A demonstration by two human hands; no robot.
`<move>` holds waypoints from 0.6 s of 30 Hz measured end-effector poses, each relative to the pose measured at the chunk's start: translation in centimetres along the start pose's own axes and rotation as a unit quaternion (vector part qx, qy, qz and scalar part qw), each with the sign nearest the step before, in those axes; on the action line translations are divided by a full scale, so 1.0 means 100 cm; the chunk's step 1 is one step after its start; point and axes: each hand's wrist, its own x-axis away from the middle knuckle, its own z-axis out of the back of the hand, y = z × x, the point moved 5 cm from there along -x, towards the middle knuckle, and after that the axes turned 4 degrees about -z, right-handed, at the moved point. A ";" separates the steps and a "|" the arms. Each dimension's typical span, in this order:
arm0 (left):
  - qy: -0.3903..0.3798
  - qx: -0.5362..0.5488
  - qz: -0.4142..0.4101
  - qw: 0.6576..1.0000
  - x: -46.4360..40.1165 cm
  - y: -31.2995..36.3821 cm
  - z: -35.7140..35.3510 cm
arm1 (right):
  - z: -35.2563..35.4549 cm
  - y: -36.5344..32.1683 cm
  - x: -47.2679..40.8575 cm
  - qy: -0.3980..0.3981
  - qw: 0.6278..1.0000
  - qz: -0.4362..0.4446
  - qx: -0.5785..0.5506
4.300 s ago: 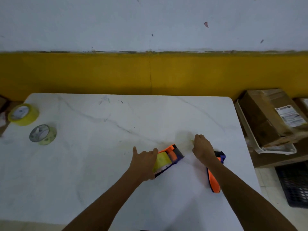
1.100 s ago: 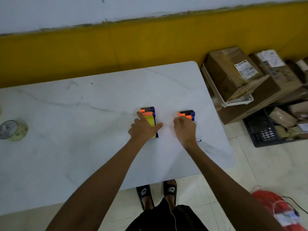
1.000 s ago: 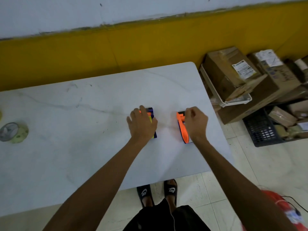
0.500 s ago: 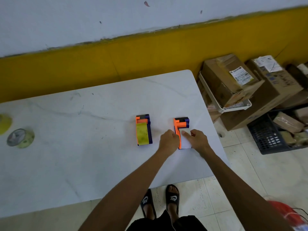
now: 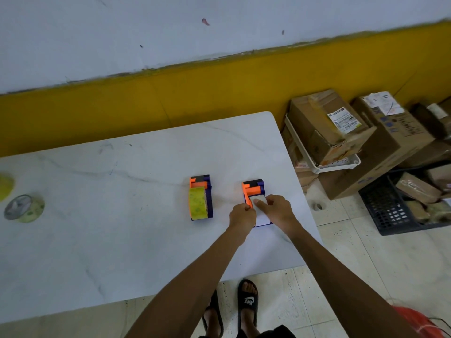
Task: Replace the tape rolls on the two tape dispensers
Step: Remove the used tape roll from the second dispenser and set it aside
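From the head camera, two tape dispensers stand side by side a little right of centre in the frame, apart from each other, on the white table [image 5: 97, 240]. The left dispenser [image 5: 200, 197] carries a yellow roll and nobody touches it. Both hands meet on the right dispenser [image 5: 255, 196], which holds a white roll [image 5: 260, 211]. The left hand [image 5: 241, 217] is curled against the dispenser's orange side. The right hand [image 5: 277, 211] lies over the white roll with a fingertip pressed on top. Whether either hand truly pinches something I cannot tell, as the fingers hide the contact.

The dispensers look like light, stiff plastic, likely to skid on the smooth tabletop, so one hand should probably brace the frame while the other works the roll. A roll is light and firm; its flat sides give the best hold, since the outer face is slick. The cutting edge at the far end is worth avoiding.

At the left edge of the frame, well apart, lie a pale roll [image 5: 24, 208] and part of a yellow roll [image 5: 5, 186]. Cardboard boxes [image 5: 327, 125] and a dark crate [image 5: 400, 208] sit on the floor at the right. Nothing stands between the hands and the dispensers.
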 end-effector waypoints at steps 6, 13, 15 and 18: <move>0.027 0.058 0.024 0.998 0.004 0.016 0.003 | 0.006 -0.005 0.001 -0.013 1.000 -0.014 -0.006; 0.030 0.114 0.037 0.992 0.004 0.034 0.012 | 0.020 -0.027 0.007 -0.002 1.000 0.000 0.018; 0.027 0.117 0.046 0.992 0.003 0.035 0.014 | 0.020 -0.030 0.009 -0.004 1.000 0.001 0.024; 0.018 0.121 0.051 0.991 0.001 0.035 0.015 | 0.018 -0.031 0.009 -0.007 0.999 0.001 0.032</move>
